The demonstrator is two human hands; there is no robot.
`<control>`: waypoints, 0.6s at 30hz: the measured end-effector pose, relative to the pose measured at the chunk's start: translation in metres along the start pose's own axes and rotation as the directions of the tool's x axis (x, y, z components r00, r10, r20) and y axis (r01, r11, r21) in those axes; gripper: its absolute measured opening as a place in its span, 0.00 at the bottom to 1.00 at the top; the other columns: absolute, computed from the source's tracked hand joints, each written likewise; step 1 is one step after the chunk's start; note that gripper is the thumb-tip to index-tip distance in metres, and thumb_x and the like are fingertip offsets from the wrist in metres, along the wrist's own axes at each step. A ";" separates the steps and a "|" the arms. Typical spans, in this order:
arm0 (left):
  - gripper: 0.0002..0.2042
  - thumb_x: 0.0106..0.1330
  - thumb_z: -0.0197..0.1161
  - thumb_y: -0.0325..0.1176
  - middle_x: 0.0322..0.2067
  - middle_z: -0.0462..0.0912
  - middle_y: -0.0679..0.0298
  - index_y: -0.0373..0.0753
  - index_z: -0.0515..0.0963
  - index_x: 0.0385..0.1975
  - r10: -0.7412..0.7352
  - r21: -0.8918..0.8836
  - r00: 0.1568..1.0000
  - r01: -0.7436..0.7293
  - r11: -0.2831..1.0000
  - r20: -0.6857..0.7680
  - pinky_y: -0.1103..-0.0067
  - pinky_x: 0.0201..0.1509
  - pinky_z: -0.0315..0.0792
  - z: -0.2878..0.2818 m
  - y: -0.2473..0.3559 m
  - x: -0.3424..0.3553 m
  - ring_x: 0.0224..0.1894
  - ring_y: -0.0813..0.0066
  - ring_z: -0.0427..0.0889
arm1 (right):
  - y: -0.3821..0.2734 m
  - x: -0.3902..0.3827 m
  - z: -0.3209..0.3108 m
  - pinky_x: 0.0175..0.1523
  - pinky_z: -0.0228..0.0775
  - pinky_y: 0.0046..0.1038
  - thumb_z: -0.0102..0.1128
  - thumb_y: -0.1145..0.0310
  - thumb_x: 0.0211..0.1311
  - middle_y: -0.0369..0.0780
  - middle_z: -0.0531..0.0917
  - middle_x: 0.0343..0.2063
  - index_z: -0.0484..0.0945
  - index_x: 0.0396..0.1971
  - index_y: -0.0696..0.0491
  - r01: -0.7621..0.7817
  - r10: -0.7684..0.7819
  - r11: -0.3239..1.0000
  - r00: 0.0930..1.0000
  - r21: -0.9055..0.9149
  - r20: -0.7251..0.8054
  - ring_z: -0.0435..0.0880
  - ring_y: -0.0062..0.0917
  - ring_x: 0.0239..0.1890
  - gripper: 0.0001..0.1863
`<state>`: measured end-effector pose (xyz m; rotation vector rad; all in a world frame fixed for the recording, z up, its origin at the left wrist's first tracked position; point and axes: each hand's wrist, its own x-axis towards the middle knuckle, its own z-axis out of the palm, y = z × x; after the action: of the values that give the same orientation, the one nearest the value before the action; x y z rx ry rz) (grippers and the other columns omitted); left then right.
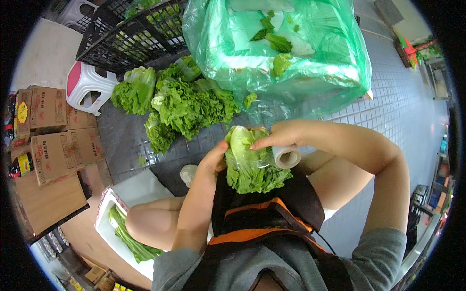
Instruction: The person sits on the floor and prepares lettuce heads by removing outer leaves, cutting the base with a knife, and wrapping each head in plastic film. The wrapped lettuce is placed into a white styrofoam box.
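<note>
Over my lap, a head of green leaf lettuce [255, 177] lies with its pale stem end pointing away from me. My left hand [215, 157] is closed around its left side. A white roll of clear film or tape [287, 157], its hollow core facing me, sits under my right hand [286, 135], which grips it against the lettuce's right side. One right-hand finger presses across the pale stalk. A shiny clear band shows around the leaves near the roll. The far fingers of both hands are partly hidden behind the lettuce.
Several lettuces [182, 104] are heaped on the tiled floor ahead. Behind them stands a black plastic crate [133, 36]; a green bag-lined box [296, 75] holding loose leaves is at its right. A white stool [90, 87], cardboard boxes [51, 150] and a white foam box [104, 213] with greens are leftward.
</note>
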<state>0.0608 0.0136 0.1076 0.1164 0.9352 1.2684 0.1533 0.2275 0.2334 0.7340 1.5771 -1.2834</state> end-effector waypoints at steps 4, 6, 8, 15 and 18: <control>0.46 0.42 0.65 0.62 0.55 0.67 0.57 0.39 0.59 0.59 0.021 -0.162 0.999 -0.025 0.986 -0.026 0.68 0.60 0.62 0.018 -0.001 -0.049 0.55 0.63 0.69 | 0.000 -0.006 0.040 0.39 0.71 0.30 0.64 0.34 0.36 0.51 0.75 0.43 0.70 0.46 0.69 0.013 -0.023 0.997 0.993 0.082 0.115 0.77 0.30 0.37 0.50; 0.46 0.42 0.68 0.55 0.55 0.67 0.56 0.37 0.57 0.60 0.074 -0.239 0.991 -0.046 0.970 0.108 0.69 0.60 0.62 0.035 0.002 -0.067 0.55 0.63 0.69 | -0.003 -0.017 0.062 0.39 0.71 0.29 0.64 0.34 0.36 0.50 0.77 0.39 0.73 0.42 0.67 0.028 -0.025 0.999 0.990 -0.020 0.137 0.77 0.30 0.35 0.48; 0.46 0.43 0.69 0.53 0.56 0.66 0.56 0.38 0.56 0.60 0.136 -0.130 0.985 -0.122 0.984 0.108 0.69 0.60 0.62 0.032 -0.006 -0.081 0.56 0.62 0.67 | 0.012 -0.015 0.091 0.37 0.70 0.28 0.62 0.32 0.35 0.52 0.79 0.33 0.75 0.36 0.71 0.133 -0.130 0.991 0.985 -0.020 0.117 0.78 0.31 0.33 0.49; 0.33 0.46 0.69 0.45 0.56 0.66 0.55 0.40 0.66 0.53 0.218 -0.025 0.974 -0.217 0.976 0.063 0.70 0.61 0.61 0.026 -0.019 -0.095 0.58 0.62 0.66 | 0.037 0.018 0.113 0.31 0.69 0.26 0.66 0.39 0.36 0.45 0.78 0.26 0.76 0.29 0.70 0.072 -0.081 0.995 0.986 0.065 0.147 0.77 0.26 0.28 0.40; 0.33 0.46 0.69 0.44 0.56 0.66 0.55 0.39 0.66 0.53 0.194 0.050 0.967 -0.205 0.978 0.163 0.70 0.61 0.60 0.022 -0.023 -0.093 0.58 0.61 0.66 | 0.032 0.009 0.109 0.28 0.69 0.27 0.69 0.42 0.34 0.45 0.78 0.25 0.76 0.28 0.70 0.058 -0.078 0.991 0.984 0.122 0.162 0.77 0.26 0.25 0.39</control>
<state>0.0932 -0.0641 0.1580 0.3663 0.8449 1.3918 0.2100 0.1314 0.2113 0.6316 1.4117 -1.4592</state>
